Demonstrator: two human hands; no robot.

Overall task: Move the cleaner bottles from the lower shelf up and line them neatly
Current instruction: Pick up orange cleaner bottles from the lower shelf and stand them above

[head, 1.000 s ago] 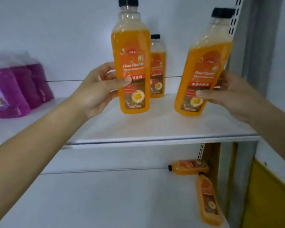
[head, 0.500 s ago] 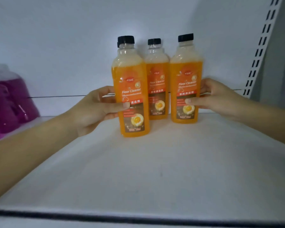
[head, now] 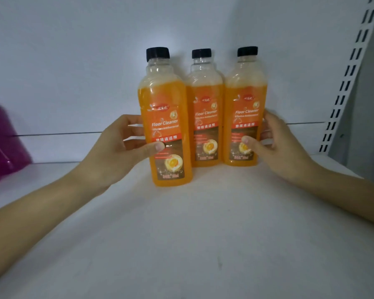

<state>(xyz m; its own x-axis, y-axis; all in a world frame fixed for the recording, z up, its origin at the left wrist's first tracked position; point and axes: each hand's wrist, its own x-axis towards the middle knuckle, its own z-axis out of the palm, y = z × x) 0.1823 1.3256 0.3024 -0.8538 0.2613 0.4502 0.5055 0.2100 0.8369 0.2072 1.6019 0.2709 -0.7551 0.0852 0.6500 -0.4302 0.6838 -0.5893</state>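
Three cleaner bottles stand upright on the white shelf (head: 203, 234), long axes vertical, labels facing the camera. The left bottle (head: 167, 126) sits nearer than the other two, its base forward of theirs. The middle bottle (head: 205, 117) and the right bottle (head: 244, 104) stand side by side close to the back wall (head: 73, 61). The three look to be touching or very nearly so, though I cannot tell for sure.

The left hand (head: 121, 152) grips the left bottle: its thumb lies across the front label and its fingers (head: 130, 119) curl round the bottle's left side. The right hand (head: 281, 147) holds the right bottle the same way, thumb on the label and fingers (head: 270, 117) wrapped round the right flank. Neither hand touches the middle bottle.

As I judge it, the line turns on the left bottle, which needs to go straight back toward the wall until its front is level with its neighbours. The left hand already has hold of it.

Each bottle is capped in black and filled with orange liquid up to the shoulder, with a pale foamy layer above.

Further out, a purple container (head: 2, 147) sits at the far left of the shelf, well apart from the row. A slotted upright (head: 350, 72) runs up the right side. The lower shelf is out of view, so I cannot say whether more bottles wait there.
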